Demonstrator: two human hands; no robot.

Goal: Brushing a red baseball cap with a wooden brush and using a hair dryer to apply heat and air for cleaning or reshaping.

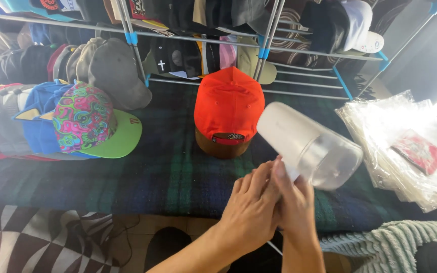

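My left hand point(251, 207) and my right hand point(295, 199) meet at the near edge of a clear, frosted plastic cap form point(307, 144), held up and tilted over the plaid blanket. The fingers of both hands pinch its lower edge. Just behind it, an orange cap point(228, 103) with a brown underside lies on the blanket, brim toward me. A colourful swirl-pattern cap with a green brim point(92, 124) heads a row of stacked caps at the left.
A dark plaid blanket point(153, 172) covers the surface. A metal rack point(264, 50) with blue joints holds several caps at the back. Clear plastic bags point(405, 146) with a red card lie at right. A knit throw point(380, 245) lies at lower right.
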